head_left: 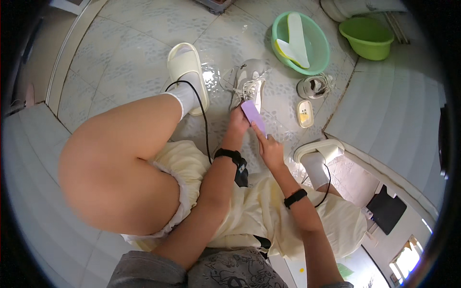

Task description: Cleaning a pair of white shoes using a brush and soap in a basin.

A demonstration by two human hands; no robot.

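Observation:
A grey and white lace-up sneaker (pixel 248 85) is in front of me on the wet tiled floor, its toe pointing away and its loose laces spread out. My left hand (pixel 236 120) is closed at the heel end of this sneaker. My right hand (pixel 270 148) grips a flat purple brush (pixel 252 115), index finger stretched along its back. The brush lies over the heel opening, close to my left fingers; its underside is hidden. To the right, a second sneaker (pixel 312 88) with bunched laces sits beside a small cream soap dish (pixel 305 114) holding a yellow piece.
A mint-green basin (pixel 324 48) at the far right holds two pale insole-shaped pieces. Beyond it stands a lime-green tub (pixel 367 41) against the wall. My slippered feet (pixel 185 72) flank the work area; black cables run along both legs. Puddles shine on the tiles.

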